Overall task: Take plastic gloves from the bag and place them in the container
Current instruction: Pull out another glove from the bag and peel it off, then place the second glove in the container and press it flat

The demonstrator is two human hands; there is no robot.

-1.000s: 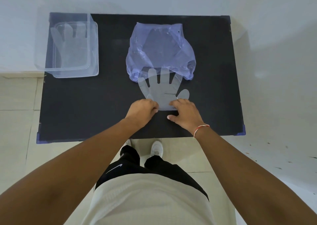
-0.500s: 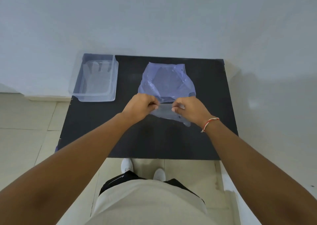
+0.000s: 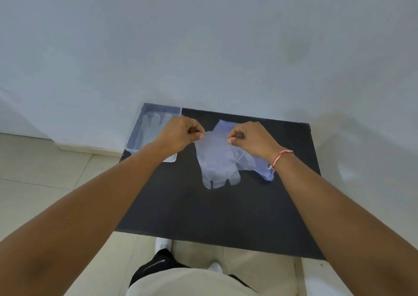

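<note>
A clear plastic glove hangs in the air above the black table, fingers pointing down. My left hand pinches its cuff on the left and my right hand pinches the cuff on the right. Behind and below it lies the bluish plastic bag, mostly hidden by the glove and my right wrist. The clear container stands at the table's far left corner, partly behind my left hand, with at least one glove lying flat inside.
The black table stands against a white wall. Its near half is bare. Pale floor tiles lie to the left, and my legs and shoes show at the near edge.
Both hands lifted the glove off the table from in front of the bag, and it now hangs between them. The camera tilted upward, so the table looks farther away.
</note>
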